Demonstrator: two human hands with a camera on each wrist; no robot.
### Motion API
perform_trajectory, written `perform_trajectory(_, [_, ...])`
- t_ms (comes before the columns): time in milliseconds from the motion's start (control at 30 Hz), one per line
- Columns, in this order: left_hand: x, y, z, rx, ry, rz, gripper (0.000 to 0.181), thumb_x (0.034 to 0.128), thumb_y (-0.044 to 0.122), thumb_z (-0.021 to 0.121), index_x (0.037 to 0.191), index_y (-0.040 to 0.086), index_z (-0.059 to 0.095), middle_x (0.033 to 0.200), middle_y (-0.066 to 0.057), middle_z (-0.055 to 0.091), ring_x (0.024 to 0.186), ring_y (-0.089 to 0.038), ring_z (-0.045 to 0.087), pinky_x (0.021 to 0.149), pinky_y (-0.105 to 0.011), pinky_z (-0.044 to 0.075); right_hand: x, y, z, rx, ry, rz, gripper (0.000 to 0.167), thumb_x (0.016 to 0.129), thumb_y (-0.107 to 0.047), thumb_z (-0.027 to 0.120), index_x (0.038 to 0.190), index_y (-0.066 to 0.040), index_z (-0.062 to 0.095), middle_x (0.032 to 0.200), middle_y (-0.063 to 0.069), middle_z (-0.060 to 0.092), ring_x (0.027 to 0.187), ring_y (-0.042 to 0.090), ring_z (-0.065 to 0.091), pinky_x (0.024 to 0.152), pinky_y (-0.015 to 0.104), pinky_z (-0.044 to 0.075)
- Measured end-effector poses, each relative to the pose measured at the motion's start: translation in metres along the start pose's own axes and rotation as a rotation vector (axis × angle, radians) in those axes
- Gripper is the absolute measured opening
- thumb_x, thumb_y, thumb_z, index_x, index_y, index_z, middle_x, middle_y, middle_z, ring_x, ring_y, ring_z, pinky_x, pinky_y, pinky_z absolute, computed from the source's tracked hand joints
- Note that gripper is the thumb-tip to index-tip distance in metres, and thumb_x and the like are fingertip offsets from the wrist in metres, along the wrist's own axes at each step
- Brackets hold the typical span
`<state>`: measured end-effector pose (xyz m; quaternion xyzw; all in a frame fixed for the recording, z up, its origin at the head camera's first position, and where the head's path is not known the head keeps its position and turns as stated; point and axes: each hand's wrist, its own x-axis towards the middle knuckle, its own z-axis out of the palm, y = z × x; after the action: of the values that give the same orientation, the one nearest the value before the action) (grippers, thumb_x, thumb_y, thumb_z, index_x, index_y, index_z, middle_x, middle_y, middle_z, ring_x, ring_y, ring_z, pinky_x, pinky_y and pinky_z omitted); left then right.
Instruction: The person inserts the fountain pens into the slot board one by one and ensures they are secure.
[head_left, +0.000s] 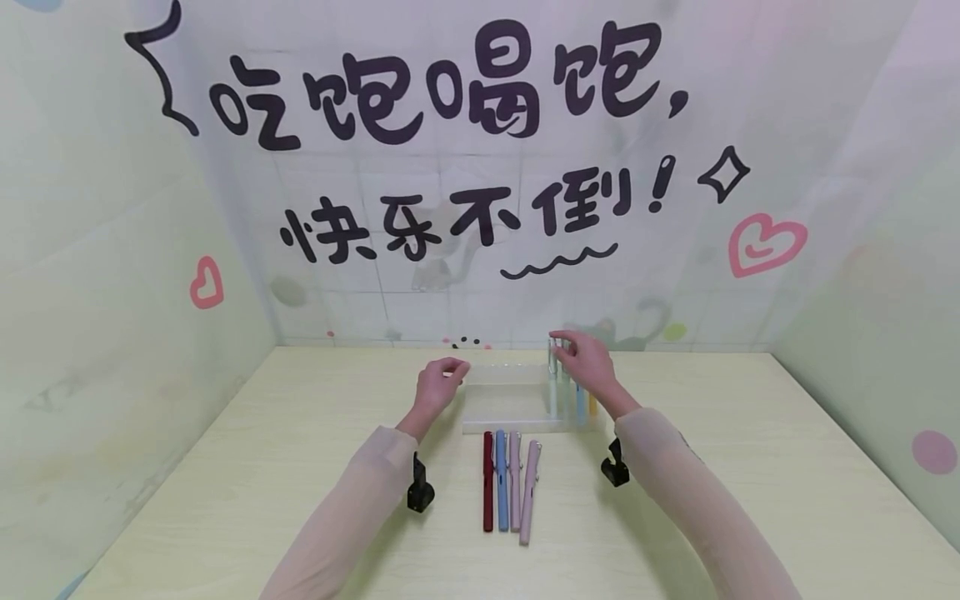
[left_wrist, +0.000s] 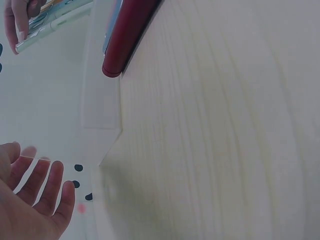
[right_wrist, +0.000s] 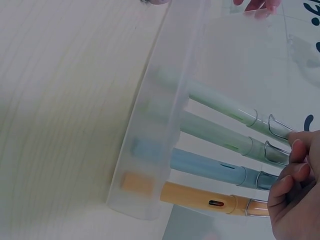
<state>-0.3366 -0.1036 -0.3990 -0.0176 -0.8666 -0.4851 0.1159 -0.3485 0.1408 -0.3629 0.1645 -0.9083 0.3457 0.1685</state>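
A translucent pen stand stands upright towards the back of the table. My left hand pinches its upper left edge between thumb and index finger, the other fingers spread. At the stand's right part, my right hand holds the cap end of a pale mint pen whose lower end sits behind the frosted front ledge. Beside that pen stand a green pen, a light blue pen and an orange pen, all with clips up; the right fingers partly cover their tops.
In front of the stand lie a dark red pen, a blue pen, a pink pen and a slightly tilted lilac pen. A printed cloth wall rises behind the pale wood table.
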Motion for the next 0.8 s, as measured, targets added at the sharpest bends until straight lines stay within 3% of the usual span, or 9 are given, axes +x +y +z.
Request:
perform_trajectory(233, [0.0,0.0,0.0,-0.004,-0.001,0.005,0.028,0.0885,0.023,0.054,0.102,0.001,0.062,0.095,-0.01,0.061,0.077,-0.021,0.06,0.067,-0.03,0.049,-0.003,-0.001,-0.001,0.06,0.036,0.009,0.032,0.086,-0.014,0.057,0.117,-0.006,0.056,0.05,0.0,0.042,0.041,0.013,0.035,0.038,0.025,0.027])
perform_trajectory(500, [0.002,-0.001,0.0,-0.001,-0.002,0.016,0.027,0.0887,0.022,0.054,0.102,0.0,0.062,0.094,-0.01,0.061,0.077,-0.021,0.06,0.067,-0.03,0.049,-0.018,-0.005,0.002,0.15,0.081,-0.093,0.024,0.085,-0.012,0.059,0.107,-0.004,0.061,0.051,-0.001,0.044,0.042,0.011,0.036,0.04,0.026,0.031])
perform_trajectory(633, [0.002,-0.001,0.0,0.003,-0.003,0.012,0.027,0.0885,0.023,0.054,0.102,0.001,0.062,0.093,-0.01,0.061,0.077,-0.02,0.06,0.066,-0.03,0.049,-0.029,-0.005,0.007,0.17,0.046,-0.097,0.019,0.085,-0.013,0.059,0.101,-0.004,0.062,0.054,-0.002,0.045,0.046,0.011,0.038,0.041,0.024,0.032])
perform_trajectory(800, [0.001,-0.001,0.0,0.001,0.0,0.014,0.026,0.0882,0.022,0.055,0.101,0.001,0.063,0.094,-0.01,0.061,0.076,-0.02,0.06,0.066,-0.03,0.049,-0.044,-0.006,0.012,0.182,-0.053,-0.097,0.012,0.085,-0.013,0.059,0.091,-0.003,0.063,0.055,-0.002,0.047,0.048,0.013,0.042,0.042,0.024,0.034])
